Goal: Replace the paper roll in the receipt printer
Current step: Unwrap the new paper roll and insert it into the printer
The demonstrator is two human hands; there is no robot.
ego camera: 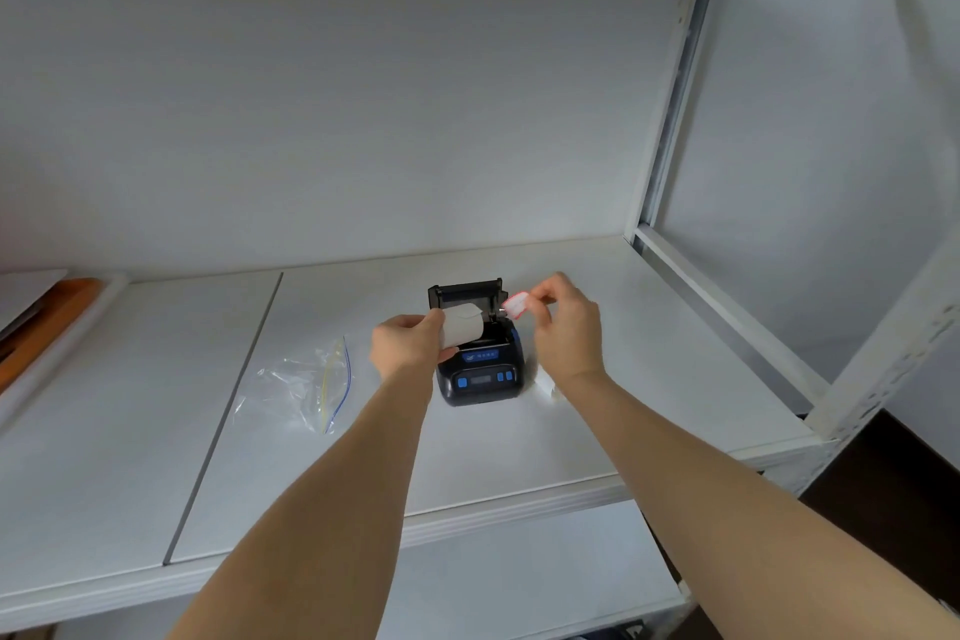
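new paper roll (460,326) gripped in left hand (408,347), just above open printer (480,359). red-edged sticker (515,304) pinched in right hand (563,327), apparently peeled from roll. next, probably: drop sticker, seat roll in bay, shut lid (467,294).

Black receipt printer (480,369) sits on the white shelf, lid flipped up; a white paper roll (462,325) is held just above its open bay.

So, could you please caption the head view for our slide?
Left hand holds paper roll over open printer; right hand peels its red-edged sticker.
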